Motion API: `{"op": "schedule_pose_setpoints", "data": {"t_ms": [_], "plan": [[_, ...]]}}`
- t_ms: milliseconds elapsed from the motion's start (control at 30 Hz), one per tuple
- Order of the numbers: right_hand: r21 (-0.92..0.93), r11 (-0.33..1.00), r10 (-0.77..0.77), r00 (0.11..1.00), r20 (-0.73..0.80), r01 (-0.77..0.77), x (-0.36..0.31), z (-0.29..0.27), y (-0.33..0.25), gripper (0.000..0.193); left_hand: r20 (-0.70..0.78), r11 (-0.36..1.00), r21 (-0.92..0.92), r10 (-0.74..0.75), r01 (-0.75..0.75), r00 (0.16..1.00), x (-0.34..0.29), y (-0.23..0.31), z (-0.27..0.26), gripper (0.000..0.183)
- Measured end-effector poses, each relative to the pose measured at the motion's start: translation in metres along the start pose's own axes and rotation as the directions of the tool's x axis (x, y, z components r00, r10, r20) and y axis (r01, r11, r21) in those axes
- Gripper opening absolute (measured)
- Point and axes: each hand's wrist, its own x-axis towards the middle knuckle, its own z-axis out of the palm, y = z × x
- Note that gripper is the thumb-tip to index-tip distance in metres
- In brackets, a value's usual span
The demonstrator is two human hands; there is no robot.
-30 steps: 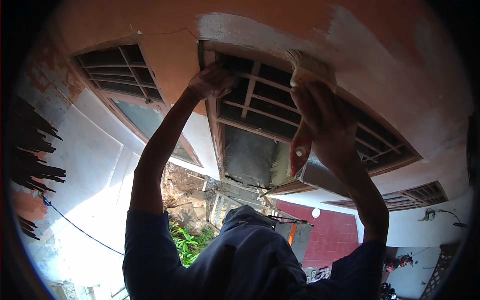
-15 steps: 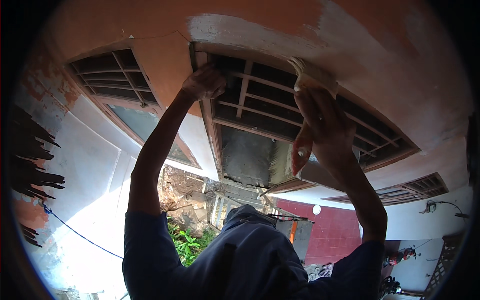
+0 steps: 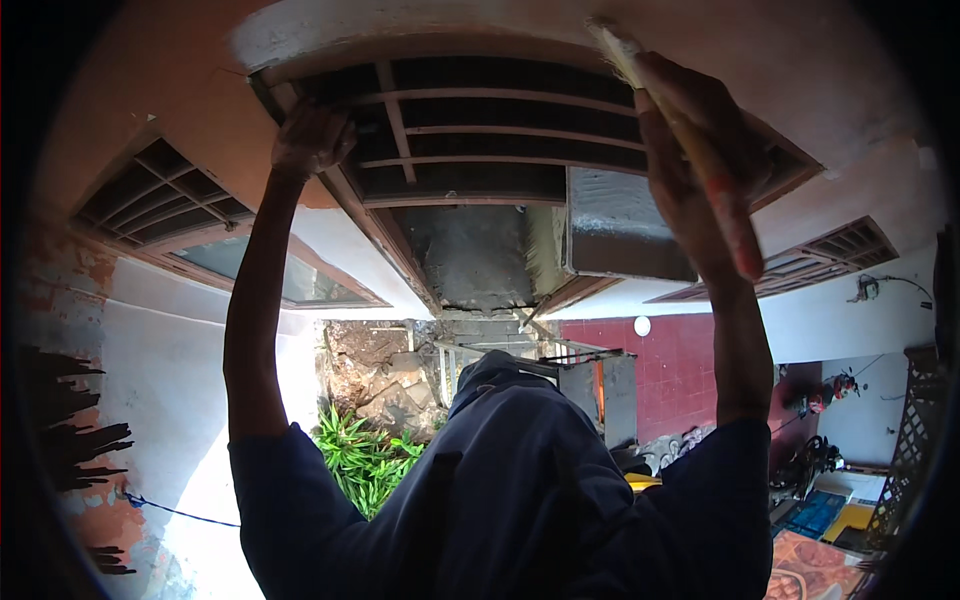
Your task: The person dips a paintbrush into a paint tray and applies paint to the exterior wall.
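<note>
My right hand [image 3: 705,150] holds a paintbrush [image 3: 736,228] with a red handle and pale bristles, seen edge-on. Its bristle tip lies at the orange wall [image 3: 480,20], just above the top edge of a wooden window frame [image 3: 345,195]. My left hand [image 3: 315,138] is closed around the frame's left upright, beside the slatted wooden grille [image 3: 500,130]. White paint [image 3: 290,32] covers a patch of wall above the frame's left corner. Below the grille, next to my right wrist, is a rectangular container [image 3: 620,225] with white paint smeared inside.
Another grilled window [image 3: 160,195] is at the left, and a further one [image 3: 830,255] at the right. Far below are green plants [image 3: 365,460], broken stones [image 3: 395,385], a dark red tiled surface [image 3: 625,370] and a grey cabinet-like box [image 3: 610,395]. A blue cord [image 3: 180,512] crosses the lower left.
The brush has turned from flat to edge-on, its tip now higher on the wall above the frame. My left hand stays on the upright. The whole view has shifted, showing more ground at lower right.
</note>
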Motion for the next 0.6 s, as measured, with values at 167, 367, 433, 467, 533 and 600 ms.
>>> {"op": "schedule_pose_setpoints", "data": {"t_ms": [167,367,433,467,533,600], "plan": [[0.229,0.726,0.554,0.749,0.364,-0.648,-0.098,-0.062,0.058,0.029,0.01,0.998,0.06,0.032,-0.032,0.999,0.0,0.0,0.002,0.017],[0.02,0.678,0.506,0.487,0.712,-0.735,-0.18,-0.031,0.103,0.023,0.036,0.996,0.08,0.037,-0.04,0.999,0.003,0.001,0.002,0.016],[0.017,0.691,0.499,0.495,0.711,-0.722,-0.201,-0.013,0.113,0.022,0.037,0.994,0.098,0.04,-0.043,0.999,0.003,0.001,0.003,0.016],[-0.012,0.681,0.514,0.466,0.72,-0.732,-0.21,-0.005,0.117,0.022,0.02,0.992,0.11,0.052,-0.053,0.998,0.003,0.0,0.003,0.016],[0.034,0.692,0.485,0.499,0.719,-0.721,-0.224,0.006,0.122,0.022,0.022,0.992,0.112,0.057,-0.059,0.998,0.003,-0.001,0.004,0.016],[0.054,0.675,0.475,0.489,0.731,-0.736,-0.234,0.013,0.124,0.022,0.03,0.991,0.113,0.061,-0.064,0.998,0.001,0.0,0.005,0.017]]}}
